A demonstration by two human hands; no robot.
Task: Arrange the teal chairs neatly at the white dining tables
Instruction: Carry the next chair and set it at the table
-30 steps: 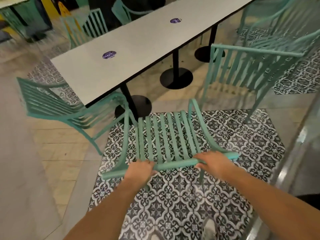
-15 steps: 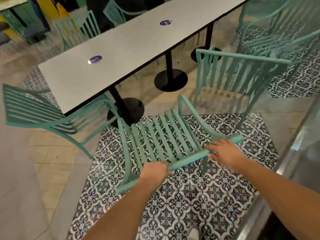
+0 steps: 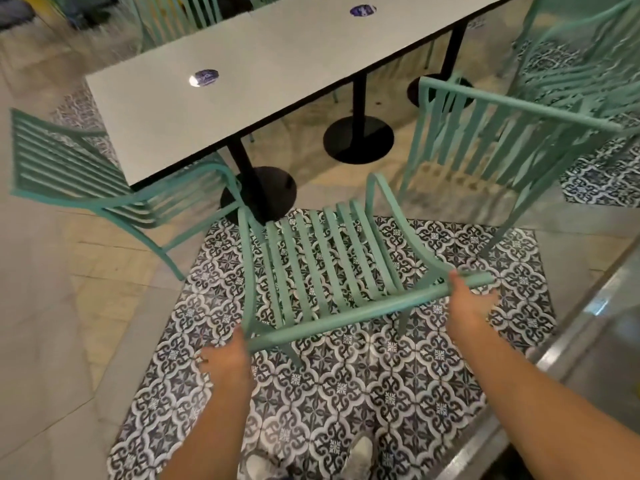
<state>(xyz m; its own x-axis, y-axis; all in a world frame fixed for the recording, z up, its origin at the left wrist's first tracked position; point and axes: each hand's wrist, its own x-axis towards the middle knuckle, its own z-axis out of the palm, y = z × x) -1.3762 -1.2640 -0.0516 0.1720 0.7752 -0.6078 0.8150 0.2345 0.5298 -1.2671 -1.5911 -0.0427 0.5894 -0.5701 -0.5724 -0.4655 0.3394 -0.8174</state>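
Observation:
A teal slatted chair (image 3: pixel 322 258) stands on the patterned floor tiles, its seat pointing towards the long white table (image 3: pixel 277 74). I see it from behind, looking down. My right hand (image 3: pixel 467 306) is closed around the right end of its top rail, thumb over the bar. At the rail's left corner sits my left hand (image 3: pixel 225 358), pressed against the corner with the fingers curled. A second teal chair (image 3: pixel 86 178) is at the table's near end on the left. A third one (image 3: pixel 512 140) stands on the right, back towards me.
Black pedestal bases (image 3: pixel 358 140) hold the table up. More teal chairs (image 3: pixel 180 19) line the far side and the right (image 3: pixel 585 64). A glass and metal barrier (image 3: pixel 571 358) runs along my right. My shoes (image 3: pixel 358 452) show at the bottom.
The held chair has swung round and moved closer to the table, its right end farther from me. My left hand has slid from mid-rail to the rail's left corner.

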